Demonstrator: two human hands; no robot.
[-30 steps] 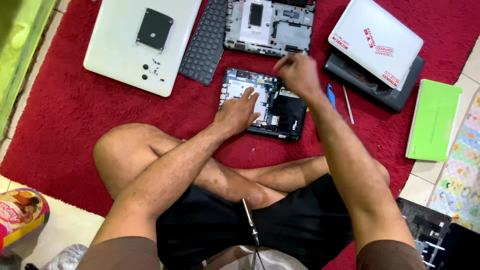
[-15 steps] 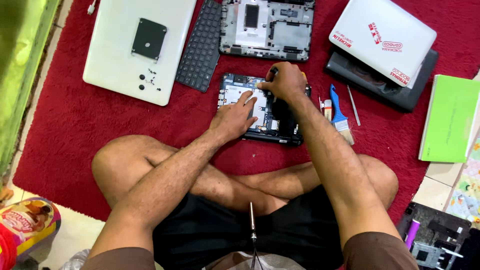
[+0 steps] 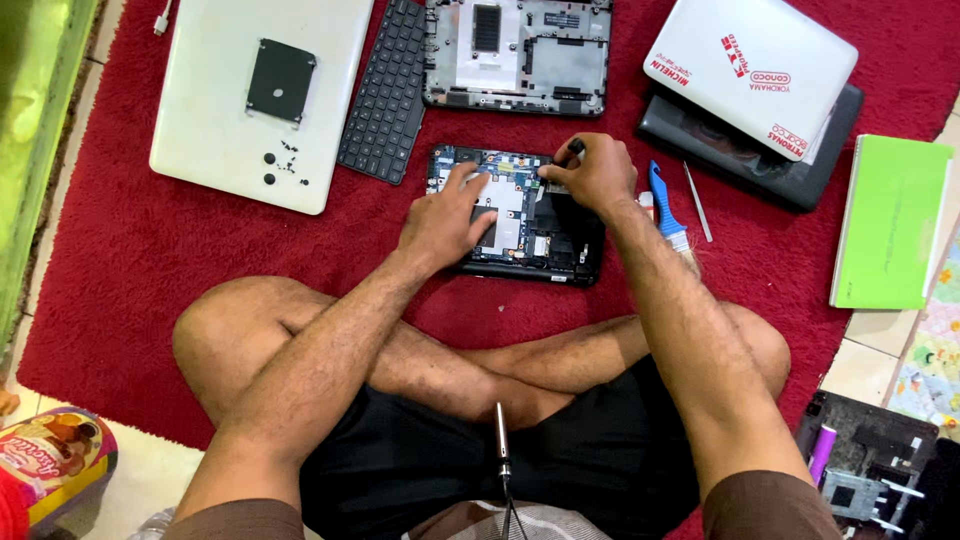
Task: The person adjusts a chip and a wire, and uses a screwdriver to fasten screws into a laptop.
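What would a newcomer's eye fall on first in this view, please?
The opened laptop base on the red rug, its circuit board bare, with the left hand pressing on it and the right hand gripping a dark-handled tool at its top edge. Behind lie a detached keyboard and a white laptop lid.

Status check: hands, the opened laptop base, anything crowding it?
Left hand flat on opened laptop base. Right hand grips dark tool over it. Blue brush close right.
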